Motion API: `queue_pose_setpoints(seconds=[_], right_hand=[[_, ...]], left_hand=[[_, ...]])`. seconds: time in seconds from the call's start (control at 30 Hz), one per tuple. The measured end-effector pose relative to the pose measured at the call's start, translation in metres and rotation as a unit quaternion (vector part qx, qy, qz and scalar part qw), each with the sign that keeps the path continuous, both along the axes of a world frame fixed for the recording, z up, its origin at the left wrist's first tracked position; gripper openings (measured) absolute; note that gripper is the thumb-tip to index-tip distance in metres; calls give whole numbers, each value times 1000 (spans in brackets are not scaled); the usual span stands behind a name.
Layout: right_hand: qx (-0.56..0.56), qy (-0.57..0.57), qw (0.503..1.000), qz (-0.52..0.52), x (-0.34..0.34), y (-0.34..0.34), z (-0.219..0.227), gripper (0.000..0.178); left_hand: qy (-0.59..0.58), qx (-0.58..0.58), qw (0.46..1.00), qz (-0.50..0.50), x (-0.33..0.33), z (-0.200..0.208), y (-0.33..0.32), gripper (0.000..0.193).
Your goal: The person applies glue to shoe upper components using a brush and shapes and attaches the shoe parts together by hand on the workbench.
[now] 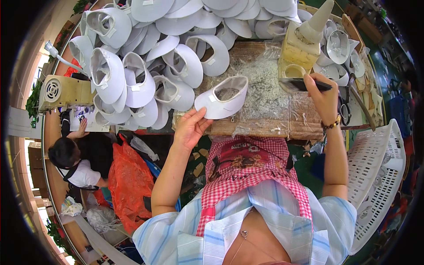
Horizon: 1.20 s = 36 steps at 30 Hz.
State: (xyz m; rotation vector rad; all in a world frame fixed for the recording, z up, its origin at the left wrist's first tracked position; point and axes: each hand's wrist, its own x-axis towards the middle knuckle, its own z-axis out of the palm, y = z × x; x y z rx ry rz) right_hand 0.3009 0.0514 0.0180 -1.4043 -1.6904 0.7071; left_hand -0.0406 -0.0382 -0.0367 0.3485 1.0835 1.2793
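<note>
My left hand (pixel 194 126) pinches the near left edge of a white shoe upper (pixel 214 107), holding it over the front of the worktable with its oval opening facing up. My right hand (pixel 322 97) is closed round a dark, flat-handled brush (pixel 304 84). The brush lies across the front of a yellowish glue pot (pixel 293 55), just below its round opening; its bristles cannot be made out. A pale cone rises from the top of the pot. Beyond my left hand, many more white shoe uppers (pixel 190 66) are heaped.
Glue-crusted cardboard (pixel 265 84) covers the table in front of me. More white pieces lie right of the pot, near black-handled scissors (pixel 343 110). A white perforated basket (pixel 375 176) stands at right, an orange plastic bag (pixel 128 181) at left. Another person (pixel 79 163) works at far left by a beige machine (pixel 59 92).
</note>
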Motion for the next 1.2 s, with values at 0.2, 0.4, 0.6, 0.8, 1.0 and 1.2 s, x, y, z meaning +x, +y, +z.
queue_pose_setpoints(seconds=[0.2,0.4,0.6,0.8,1.0,1.2], right_hand=[[83,99,970,204,-86,-28,-35,17],[110,52,988,94,-56,32,-49,19],[139,-4,971,194,-69,-11,2,18],[230,-170,922,259,-118,-30,-18,17],[229,-240,906,265,-121,-33,-12,21],[234,-223,924,202,-99,-25,-12,17]], left_hand=[[-21,-17,1000,-13,-4,-8,2,20],[7,-31,999,-14,-9,-16,3,20],[-29,-27,999,-6,-7,-11,-2,21],[-5,8,1000,15,23,8,-5,24],[-4,23,1000,14,29,3,-9,24],[-12,5,999,33,19,-1,-15,25]])
